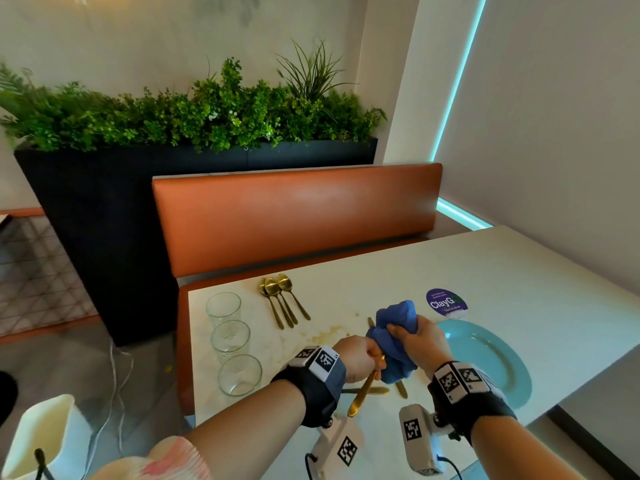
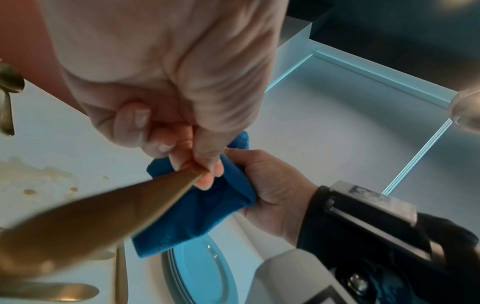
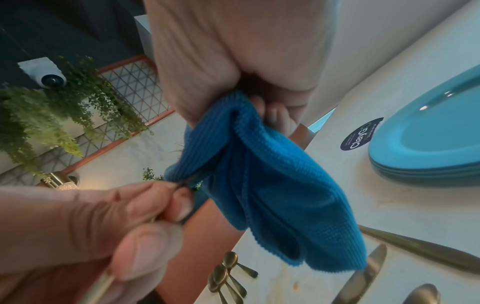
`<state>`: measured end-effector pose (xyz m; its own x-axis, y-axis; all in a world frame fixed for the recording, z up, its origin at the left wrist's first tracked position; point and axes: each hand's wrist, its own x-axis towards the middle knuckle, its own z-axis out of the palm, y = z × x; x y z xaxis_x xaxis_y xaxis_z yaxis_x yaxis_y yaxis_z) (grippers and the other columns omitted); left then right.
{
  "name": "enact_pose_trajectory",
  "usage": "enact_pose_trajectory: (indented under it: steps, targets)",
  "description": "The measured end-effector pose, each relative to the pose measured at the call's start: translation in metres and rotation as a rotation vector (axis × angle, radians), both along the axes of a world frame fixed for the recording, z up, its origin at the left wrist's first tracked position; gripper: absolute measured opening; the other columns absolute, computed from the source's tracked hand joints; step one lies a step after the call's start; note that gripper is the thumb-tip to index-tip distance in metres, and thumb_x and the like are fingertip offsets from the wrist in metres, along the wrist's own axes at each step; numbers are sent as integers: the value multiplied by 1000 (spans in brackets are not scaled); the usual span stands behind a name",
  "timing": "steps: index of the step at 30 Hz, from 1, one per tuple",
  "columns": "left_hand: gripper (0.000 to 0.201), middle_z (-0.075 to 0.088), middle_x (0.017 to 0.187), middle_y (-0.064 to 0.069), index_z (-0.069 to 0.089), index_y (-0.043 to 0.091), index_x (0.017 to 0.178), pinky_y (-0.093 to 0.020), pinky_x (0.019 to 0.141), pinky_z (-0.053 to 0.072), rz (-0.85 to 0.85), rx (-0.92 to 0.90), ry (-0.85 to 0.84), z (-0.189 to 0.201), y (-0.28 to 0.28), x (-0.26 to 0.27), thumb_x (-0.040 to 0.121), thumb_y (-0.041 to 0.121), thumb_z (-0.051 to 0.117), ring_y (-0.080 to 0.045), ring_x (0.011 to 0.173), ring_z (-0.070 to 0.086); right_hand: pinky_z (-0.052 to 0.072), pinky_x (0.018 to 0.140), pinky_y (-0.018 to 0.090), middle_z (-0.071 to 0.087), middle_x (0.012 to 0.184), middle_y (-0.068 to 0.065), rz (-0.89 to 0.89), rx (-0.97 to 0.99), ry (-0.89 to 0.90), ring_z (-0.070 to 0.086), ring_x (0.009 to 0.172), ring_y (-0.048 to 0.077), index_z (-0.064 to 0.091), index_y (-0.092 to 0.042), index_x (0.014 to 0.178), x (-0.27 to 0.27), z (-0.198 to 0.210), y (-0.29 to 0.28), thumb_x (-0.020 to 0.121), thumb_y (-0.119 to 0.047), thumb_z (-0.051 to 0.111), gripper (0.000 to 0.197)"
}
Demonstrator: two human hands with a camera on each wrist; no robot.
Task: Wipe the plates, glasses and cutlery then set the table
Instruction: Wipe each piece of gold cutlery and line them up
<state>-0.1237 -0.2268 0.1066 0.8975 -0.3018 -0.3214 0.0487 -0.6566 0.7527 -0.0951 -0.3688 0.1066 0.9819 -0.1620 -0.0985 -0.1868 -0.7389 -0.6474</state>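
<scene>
A gold-coloured metal piece of cutlery [image 1: 363, 393] is gripped by its handle in the left hand [image 1: 360, 358], the fingers and thumb being curled tightly round it above the white marble-look table [image 1: 519, 271]; its upper end is buried in a crumpled blue microfibre cloth [image 1: 394, 337], so which kind of cutlery it is cannot be told. The cloth is clenched in the right hand [image 1: 419, 344], with the fingers wrapped round the bunched fabric and a loose corner hanging down. Just beside the right hand, a stack of round teal plates [image 1: 491, 362] is seen on the table near its front edge, and in the right wrist view at least 3 rims can be counted. 3 clear drinking glasses [image 1: 230, 341] are set upright in a row along the table's left edge. 3 gold spoons [image 1: 282, 299] are laid close together near the far edge, bowls pointing away. More gold cutlery [image 1: 377, 389], including a serrated knife [image 3: 363, 275], is lying flat on the table beneath the hands. A brownish spill [image 1: 329, 334] is spread on the surface between the spoons and the hands. A round dark purple sticker [image 1: 445, 303] is fixed to the table just beyond the plates. An orange padded bench [image 1: 294, 216] stands behind the table, backed by a dark planter of green foliage [image 1: 190, 112].
</scene>
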Motion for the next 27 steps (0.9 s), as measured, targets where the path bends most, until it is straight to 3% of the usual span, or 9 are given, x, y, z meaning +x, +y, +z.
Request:
enact_pose_trajectory:
  steps: [4, 7, 10, 12, 14, 19, 23, 25, 27]
  targets:
    - [19, 61, 91, -2, 64, 17, 84, -34, 86, 46, 40, -73, 16, 7, 7, 4, 93, 23, 49, -19, 87, 54, 41, 72, 31, 58, 82, 5, -33, 67, -28, 55, 81, 24, 54, -14, 89, 6, 10, -4, 90, -31, 56, 17]
    - [32, 67, 101, -5, 71, 10, 101, -32, 91, 43, 12, -23, 79, 6, 19, 5, 94, 32, 49, -19, 90, 53, 44, 70, 32, 57, 74, 2, -71, 123, -41, 57, 77, 24, 54, -17, 76, 16, 16, -14, 90, -30, 56, 19]
    - [33, 71, 110, -3, 73, 14, 104, -32, 98, 43, -32, -13, 134, 0, 26, 2, 93, 36, 51, -17, 90, 58, 48, 85, 43, 62, 81, 12, -123, 207, 17, 61, 85, 30, 52, -19, 75, 26, 13, -21, 84, -43, 57, 27]
    - [28, 72, 109, -3, 72, 14, 106, -30, 97, 44, -16, -63, 149, -3, 25, 0, 93, 30, 53, -11, 87, 57, 48, 83, 41, 62, 84, 11, -130, 202, 7, 59, 84, 27, 52, -15, 82, 29, 12, -20, 83, -46, 58, 31]
    - [25, 72, 109, -3, 72, 13, 104, -28, 97, 45, 28, -91, 124, -5, 25, -1, 93, 27, 54, -10, 95, 58, 47, 79, 38, 58, 78, 3, -132, 156, -13, 57, 82, 24, 50, -16, 86, 27, 14, -19, 88, -38, 57, 23]
    - [26, 70, 112, -6, 71, 8, 107, -17, 75, 42, 70, -88, 93, -6, 30, 1, 94, 22, 53, -8, 93, 56, 46, 76, 37, 59, 87, 12, -157, 74, -108, 56, 81, 28, 52, -8, 96, 32, 21, -26, 89, -33, 57, 26]
    - [23, 70, 93, -2, 73, 7, 99, -24, 91, 43, 216, -117, 93, -13, 39, 3, 93, 20, 54, -12, 97, 57, 46, 81, 42, 57, 88, 17, -291, 259, -111, 56, 84, 31, 55, 1, 104, 32, 23, -37, 91, -35, 55, 38]
    - [23, 67, 87, 2, 72, 9, 100, -22, 87, 42, 328, -149, 83, -16, 39, 7, 94, 21, 52, -11, 91, 56, 48, 81, 44, 59, 87, 15, -259, 450, -16, 57, 81, 29, 58, -3, 95, 27, 13, -31, 91, -37, 55, 34]
    - [24, 67, 91, -2, 71, 9, 102, -21, 81, 38, 356, -156, 66, -15, 33, 8, 95, 21, 51, -12, 87, 54, 50, 72, 39, 60, 82, 13, -204, 530, 102, 57, 77, 28, 55, -7, 86, 17, 5, -17, 92, -38, 52, 32]
